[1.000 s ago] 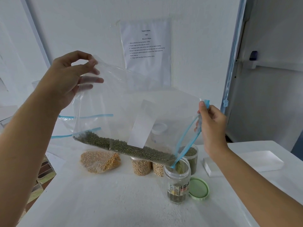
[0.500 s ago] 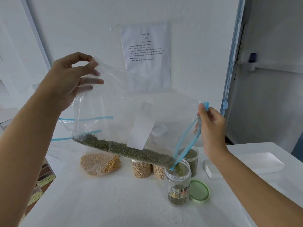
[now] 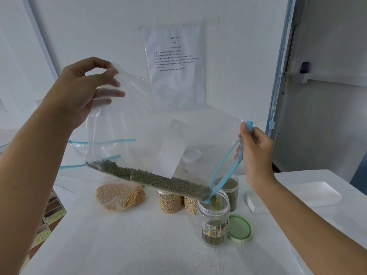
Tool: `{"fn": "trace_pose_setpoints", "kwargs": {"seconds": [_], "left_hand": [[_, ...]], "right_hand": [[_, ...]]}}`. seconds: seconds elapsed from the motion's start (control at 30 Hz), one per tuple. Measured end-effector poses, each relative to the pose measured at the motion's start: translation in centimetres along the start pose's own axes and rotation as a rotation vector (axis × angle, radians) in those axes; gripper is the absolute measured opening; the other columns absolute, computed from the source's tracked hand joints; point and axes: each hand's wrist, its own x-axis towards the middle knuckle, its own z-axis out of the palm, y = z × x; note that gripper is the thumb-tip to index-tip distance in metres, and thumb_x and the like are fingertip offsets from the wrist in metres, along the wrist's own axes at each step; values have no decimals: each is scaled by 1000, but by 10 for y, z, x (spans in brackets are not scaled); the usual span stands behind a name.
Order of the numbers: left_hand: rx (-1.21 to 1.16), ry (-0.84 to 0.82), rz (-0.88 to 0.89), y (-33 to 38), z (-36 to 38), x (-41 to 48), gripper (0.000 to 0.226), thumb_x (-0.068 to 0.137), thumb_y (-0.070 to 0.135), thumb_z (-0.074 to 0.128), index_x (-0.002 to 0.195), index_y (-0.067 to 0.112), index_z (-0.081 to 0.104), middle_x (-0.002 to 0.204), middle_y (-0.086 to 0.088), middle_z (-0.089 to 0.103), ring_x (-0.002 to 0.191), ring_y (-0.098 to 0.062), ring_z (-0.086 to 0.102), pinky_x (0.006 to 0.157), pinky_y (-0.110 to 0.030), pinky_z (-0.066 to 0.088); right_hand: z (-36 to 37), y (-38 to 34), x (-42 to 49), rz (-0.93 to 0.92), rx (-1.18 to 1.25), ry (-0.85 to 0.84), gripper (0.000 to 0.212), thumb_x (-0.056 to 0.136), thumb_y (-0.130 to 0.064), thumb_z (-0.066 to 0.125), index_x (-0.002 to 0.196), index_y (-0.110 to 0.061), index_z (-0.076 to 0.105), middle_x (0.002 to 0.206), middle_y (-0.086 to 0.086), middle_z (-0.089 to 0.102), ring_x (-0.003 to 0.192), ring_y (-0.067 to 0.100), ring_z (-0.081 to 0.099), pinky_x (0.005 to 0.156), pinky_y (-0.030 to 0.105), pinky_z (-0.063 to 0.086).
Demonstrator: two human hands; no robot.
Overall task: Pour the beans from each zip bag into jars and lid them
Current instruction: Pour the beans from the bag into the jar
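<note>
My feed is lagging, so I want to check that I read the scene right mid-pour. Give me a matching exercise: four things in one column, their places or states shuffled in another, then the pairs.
Things:
1. clear zip bag with blue zipper and green beans
2. round pale green lid
3. labelled clear plastic jar
4. small clear bag of yellow beans

States:
A. lies flat on the white table, right of the jar
B. held tilted in the air
C. stands open under the zip bag's low corner
D. lies on the table, far left

Pairs: 1-B, 2-A, 3-C, 4-D
</note>
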Motion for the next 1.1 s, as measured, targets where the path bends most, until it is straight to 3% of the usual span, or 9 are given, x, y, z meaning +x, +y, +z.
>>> {"fn": "trace_pose_setpoints", "kwargs": {"seconds": [0.27, 0.7, 1.1], "left_hand": [[-11, -10, 12, 1, 1, -1, 4, 94, 28, 70, 90, 28, 69, 83, 0, 69, 82, -24, 76, 74, -30, 48], [3, -10, 4, 2, 3, 1, 4, 95, 28, 69, 91, 27, 70, 84, -1, 71, 85, -26, 76, 73, -30, 49], [6, -25, 13, 4, 5, 3, 2, 95, 28, 70, 92, 28, 71, 84, 0, 71, 85, -25, 77, 77, -31, 49]], "right_hand": [[-2, 1, 2, -13, -6, 1, 42, 96, -49, 64, 67, -20, 59, 57, -6, 45, 63, 22, 41, 67, 46, 41], [-4, -1, 1, -8, -11, 11, 42, 99, -43, 62, 77, -8, 60, 60, -6, 49, 65, 23, 45, 70, 43, 44], [-5, 1, 2, -3, -7, 14, 40, 99, -45, 63, 73, -14, 60, 60, -2, 47, 67, 27, 43, 69, 44, 43]]}}
